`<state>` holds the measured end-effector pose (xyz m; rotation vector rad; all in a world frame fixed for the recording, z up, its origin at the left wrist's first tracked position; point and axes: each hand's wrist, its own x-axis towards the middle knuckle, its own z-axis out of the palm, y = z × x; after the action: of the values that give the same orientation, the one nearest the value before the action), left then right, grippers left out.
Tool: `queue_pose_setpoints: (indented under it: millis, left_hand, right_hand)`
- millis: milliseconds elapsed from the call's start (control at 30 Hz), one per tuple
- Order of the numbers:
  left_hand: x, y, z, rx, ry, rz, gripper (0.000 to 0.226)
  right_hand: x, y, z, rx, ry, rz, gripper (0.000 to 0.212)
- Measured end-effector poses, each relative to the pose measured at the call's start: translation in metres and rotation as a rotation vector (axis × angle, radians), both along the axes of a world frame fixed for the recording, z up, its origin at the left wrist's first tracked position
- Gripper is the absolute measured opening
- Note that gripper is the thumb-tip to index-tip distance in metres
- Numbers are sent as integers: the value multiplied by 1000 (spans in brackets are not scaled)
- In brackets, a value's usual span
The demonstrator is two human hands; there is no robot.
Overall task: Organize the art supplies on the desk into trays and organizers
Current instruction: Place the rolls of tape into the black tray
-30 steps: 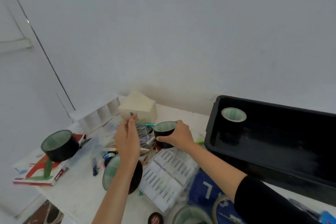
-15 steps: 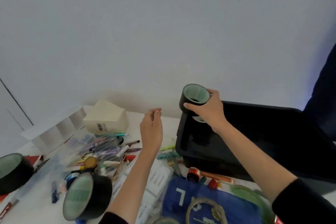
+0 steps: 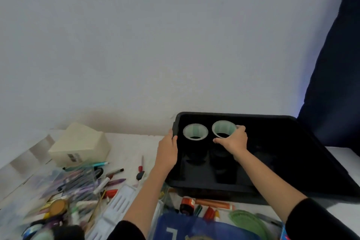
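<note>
Right hand (image 3: 232, 141), fingers curled round black tape roll (image 3: 224, 129), upright in black tray (image 3: 292, 120) just beside second roll (image 3: 195, 132); left hand (image 3: 167, 152) grips tray rim; roll judged rigid, weighty, smooth-sided, so best gripped across the outer wall.

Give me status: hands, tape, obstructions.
Left hand grips black tray rim. Right hand holds black tape roll inside tray, beside second tape roll. Nothing blocking.

White worktop (image 3: 124, 143), black tray (image 3: 292, 161) right against the left hand (image 3: 168, 153), cream box (image 3: 81, 146) well left of it, loose pens (image 3: 78, 183) heaped nearer, white slotted organizer (image 3: 116, 207) by the forearm, orange marker (image 3: 212, 203) just below the tray
</note>
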<state>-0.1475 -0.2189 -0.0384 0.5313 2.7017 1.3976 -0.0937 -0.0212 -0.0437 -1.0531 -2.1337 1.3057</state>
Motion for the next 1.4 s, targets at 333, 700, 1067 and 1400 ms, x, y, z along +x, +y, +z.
queue_pose_setpoints:
  millis: [333,700,1067,1400]
  left_hand:
    - [-5,-1,-7,15,74,23,40]
    - [-2,1,-4,39,30,47,42]
    - [27,-12,19,115,336,264,29]
    - [125,-94,17,385,92,270,21]
  right_hand:
    - [-1,-1,-14,81,-203,16,98]
    - [-1,3,-17,66,-224,7,90]
    - [8,-4,4,-53,-375,76,103]
    - [99,-99,53,49,246,414,21]
